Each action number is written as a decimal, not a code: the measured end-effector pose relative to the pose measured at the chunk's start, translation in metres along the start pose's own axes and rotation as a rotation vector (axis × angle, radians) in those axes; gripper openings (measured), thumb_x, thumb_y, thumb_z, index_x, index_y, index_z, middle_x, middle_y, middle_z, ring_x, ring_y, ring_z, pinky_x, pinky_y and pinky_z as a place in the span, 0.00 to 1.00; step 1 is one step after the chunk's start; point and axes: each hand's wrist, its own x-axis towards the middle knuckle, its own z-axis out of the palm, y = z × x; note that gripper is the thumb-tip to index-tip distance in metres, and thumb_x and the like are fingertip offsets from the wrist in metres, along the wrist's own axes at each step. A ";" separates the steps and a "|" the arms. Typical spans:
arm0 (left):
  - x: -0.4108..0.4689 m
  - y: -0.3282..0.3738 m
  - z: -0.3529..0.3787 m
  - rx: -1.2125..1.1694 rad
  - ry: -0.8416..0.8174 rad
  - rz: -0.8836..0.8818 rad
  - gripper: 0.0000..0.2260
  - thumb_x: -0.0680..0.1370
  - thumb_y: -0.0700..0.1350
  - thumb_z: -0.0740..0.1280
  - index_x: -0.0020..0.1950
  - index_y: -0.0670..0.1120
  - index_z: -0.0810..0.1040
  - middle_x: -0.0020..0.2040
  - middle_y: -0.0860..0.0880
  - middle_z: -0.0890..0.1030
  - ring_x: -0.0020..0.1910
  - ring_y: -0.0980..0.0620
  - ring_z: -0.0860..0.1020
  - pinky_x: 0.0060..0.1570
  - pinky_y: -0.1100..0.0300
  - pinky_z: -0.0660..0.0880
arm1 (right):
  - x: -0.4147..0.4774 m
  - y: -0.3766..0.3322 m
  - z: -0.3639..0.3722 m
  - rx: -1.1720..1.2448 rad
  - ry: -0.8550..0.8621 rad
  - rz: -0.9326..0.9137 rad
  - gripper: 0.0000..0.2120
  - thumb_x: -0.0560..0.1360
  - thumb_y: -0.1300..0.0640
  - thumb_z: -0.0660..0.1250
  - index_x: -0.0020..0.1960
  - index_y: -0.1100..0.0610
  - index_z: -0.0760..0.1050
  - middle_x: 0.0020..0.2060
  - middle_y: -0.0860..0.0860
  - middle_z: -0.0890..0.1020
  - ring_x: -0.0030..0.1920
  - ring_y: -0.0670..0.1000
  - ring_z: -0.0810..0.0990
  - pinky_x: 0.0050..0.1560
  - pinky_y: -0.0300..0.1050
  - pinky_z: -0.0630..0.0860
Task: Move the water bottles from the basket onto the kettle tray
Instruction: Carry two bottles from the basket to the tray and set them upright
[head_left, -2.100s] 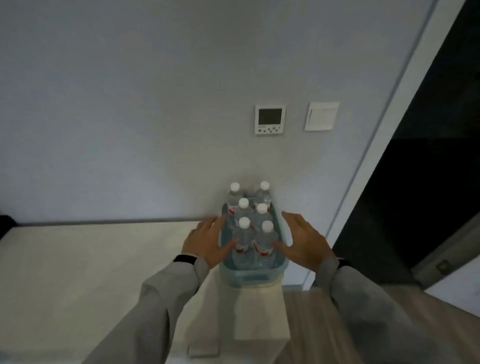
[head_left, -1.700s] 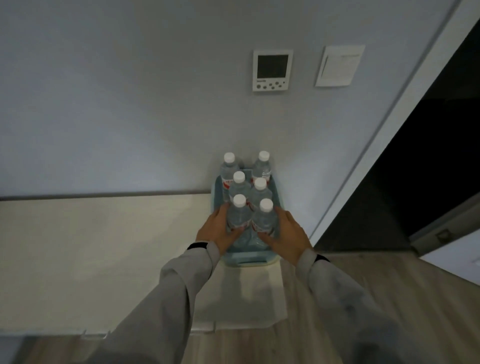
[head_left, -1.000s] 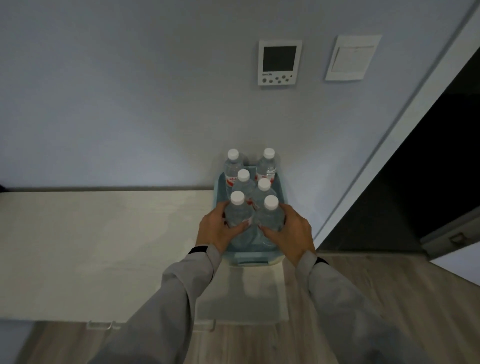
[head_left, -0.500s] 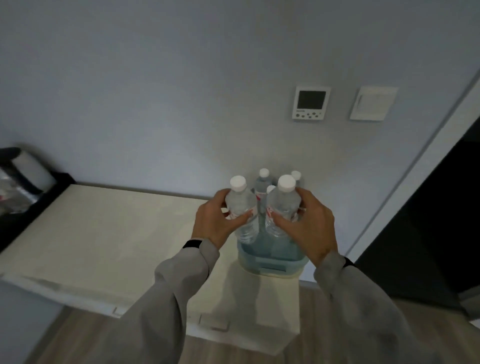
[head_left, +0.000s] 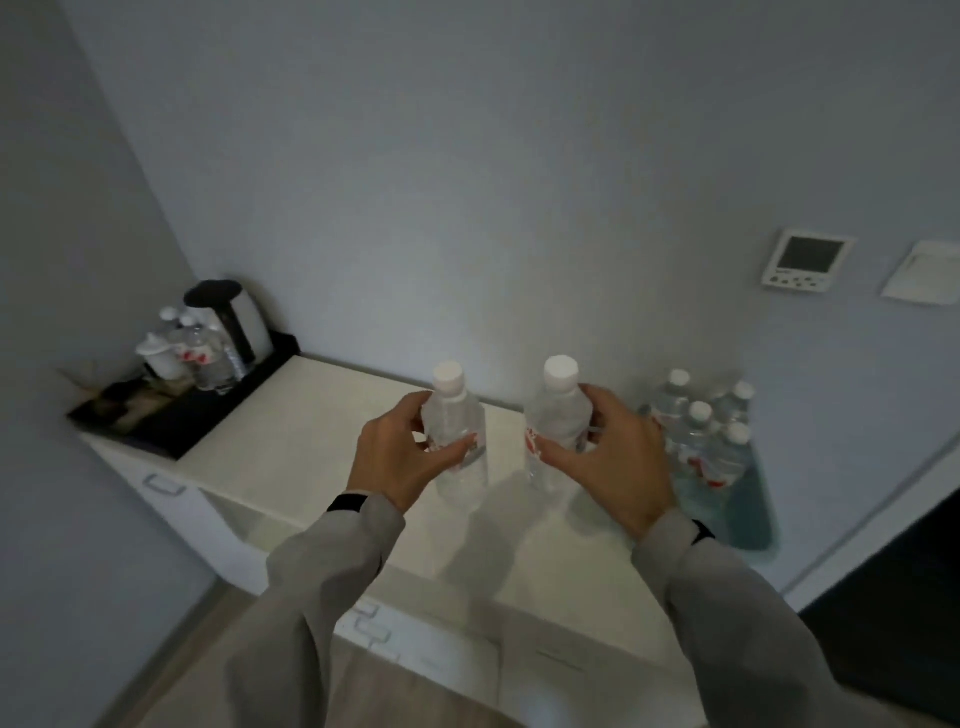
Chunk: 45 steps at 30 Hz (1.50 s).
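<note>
My left hand (head_left: 397, 457) grips a clear water bottle (head_left: 457, 421) with a white cap, held upright above the white counter. My right hand (head_left: 618, 457) grips a second such bottle (head_left: 558, 410) beside it. At the right end of the counter stands the pale blue basket (head_left: 748, 509) with several more bottles (head_left: 696, 431) upright in it. The black kettle tray (head_left: 208, 400) lies at the far left corner, carrying a white kettle (head_left: 231, 322), bottles (head_left: 200, 353) and a white cup (head_left: 158, 353).
The white counter (head_left: 322, 410) runs along the wall between tray and basket, with drawers below. A thermostat panel (head_left: 802, 257) and a light switch (head_left: 924, 273) hang on the wall to the right. A dark doorway opens at the far right.
Both hands closed on the two front bottles, lifted them out of the basket and carried them left over the counter. The view swung left, bringing the kettle tray into sight.
</note>
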 end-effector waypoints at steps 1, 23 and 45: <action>-0.001 -0.011 -0.022 0.010 0.007 0.000 0.27 0.64 0.57 0.79 0.59 0.51 0.78 0.48 0.55 0.84 0.46 0.62 0.80 0.44 0.64 0.82 | -0.001 -0.013 0.019 0.004 -0.003 -0.003 0.26 0.63 0.39 0.78 0.57 0.36 0.72 0.48 0.36 0.82 0.48 0.37 0.81 0.48 0.37 0.80; 0.080 -0.267 -0.351 0.200 0.209 -0.108 0.29 0.66 0.61 0.76 0.63 0.52 0.76 0.51 0.54 0.85 0.48 0.57 0.82 0.50 0.53 0.81 | 0.112 -0.178 0.412 0.194 -0.224 -0.123 0.27 0.62 0.39 0.79 0.57 0.31 0.71 0.49 0.30 0.80 0.50 0.36 0.81 0.52 0.43 0.81; 0.286 -0.502 -0.487 0.012 0.053 -0.053 0.22 0.66 0.57 0.78 0.56 0.62 0.76 0.46 0.65 0.82 0.46 0.66 0.80 0.44 0.71 0.77 | 0.232 -0.247 0.683 0.009 -0.087 0.090 0.28 0.66 0.45 0.79 0.62 0.43 0.72 0.54 0.40 0.82 0.53 0.43 0.81 0.55 0.48 0.81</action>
